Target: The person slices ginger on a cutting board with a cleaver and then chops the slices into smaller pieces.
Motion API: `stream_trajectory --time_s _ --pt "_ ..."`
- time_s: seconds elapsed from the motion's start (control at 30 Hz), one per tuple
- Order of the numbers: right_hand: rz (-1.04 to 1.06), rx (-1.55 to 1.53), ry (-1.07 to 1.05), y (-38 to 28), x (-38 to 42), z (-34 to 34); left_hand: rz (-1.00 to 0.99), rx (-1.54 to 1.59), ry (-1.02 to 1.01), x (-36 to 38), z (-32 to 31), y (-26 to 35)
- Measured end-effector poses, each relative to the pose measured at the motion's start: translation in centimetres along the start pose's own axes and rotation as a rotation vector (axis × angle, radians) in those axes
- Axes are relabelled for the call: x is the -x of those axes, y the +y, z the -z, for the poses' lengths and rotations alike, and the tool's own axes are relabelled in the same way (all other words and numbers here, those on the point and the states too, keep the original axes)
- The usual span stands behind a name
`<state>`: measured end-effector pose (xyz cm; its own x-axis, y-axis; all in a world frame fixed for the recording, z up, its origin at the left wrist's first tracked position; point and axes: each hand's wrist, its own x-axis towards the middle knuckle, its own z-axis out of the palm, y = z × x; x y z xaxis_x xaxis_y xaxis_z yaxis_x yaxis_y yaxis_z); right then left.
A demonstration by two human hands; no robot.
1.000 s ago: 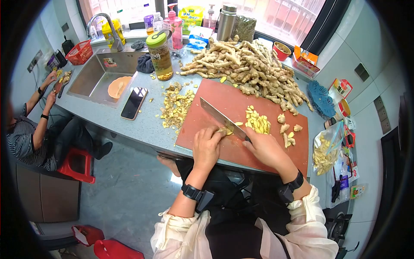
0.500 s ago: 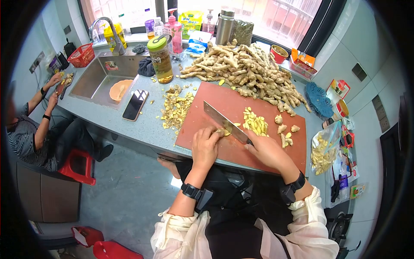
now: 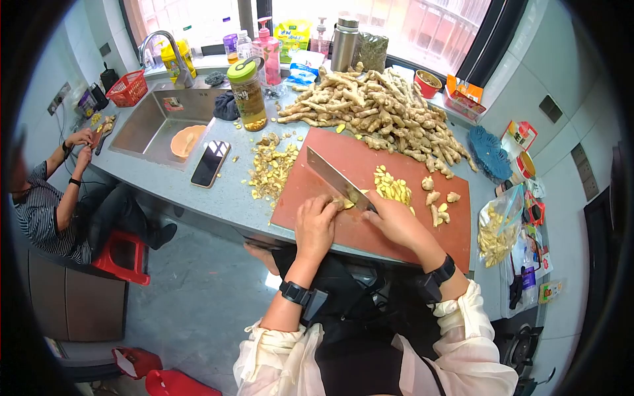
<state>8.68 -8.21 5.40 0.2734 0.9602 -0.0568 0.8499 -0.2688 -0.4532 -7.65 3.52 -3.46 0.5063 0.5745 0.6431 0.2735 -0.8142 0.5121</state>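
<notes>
My right hand (image 3: 389,216) is closed round the handle of a cleaver (image 3: 335,177), its blade slanting up and left over the reddish-brown cutting board (image 3: 297,204). Beside the blade, my left hand (image 3: 316,224) has its fingers bent over a piece of ginger (image 3: 342,202), pressing it to the board. The fingers partly hide that piece. Right of the blade lies a heap of peeled yellow ginger pieces (image 3: 392,187). Several unpeeled ginger knobs (image 3: 438,214) sit farther right on the board. Ginger peelings (image 3: 272,165) are scattered on the counter to the left.
A large pile of ginger root (image 3: 376,109) covers the back of the board. Left stand a green-lidded jar (image 3: 247,96), a phone (image 3: 211,164) and the sink (image 3: 142,135). A bag of ginger (image 3: 496,231) lies right. Another person (image 3: 56,198) sits at far left, hands at the counter.
My right hand and the cleaver have shifted slightly left, toward my left hand. The other person's hands have lowered a little. My left hand stays on the ginger.
</notes>
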Motion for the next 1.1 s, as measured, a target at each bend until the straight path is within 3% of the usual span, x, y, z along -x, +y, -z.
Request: stream_trajectory --time_s 0.4,0.7,1.1 --pt "-0.024 -0.051 0.006 0.0 3.2 2.7 -0.01 0.01 -0.002 0.2 -0.3 -0.2" --pt "-0.067 0.009 -0.118 -0.3 1.8 1.7 -0.003 0.004 -0.023 0.0 -0.1 0.0" --pt "0.038 -0.119 0.041 0.4 1.2 1.0 -0.012 0.011 -0.007 0.1 -0.3 -0.3"
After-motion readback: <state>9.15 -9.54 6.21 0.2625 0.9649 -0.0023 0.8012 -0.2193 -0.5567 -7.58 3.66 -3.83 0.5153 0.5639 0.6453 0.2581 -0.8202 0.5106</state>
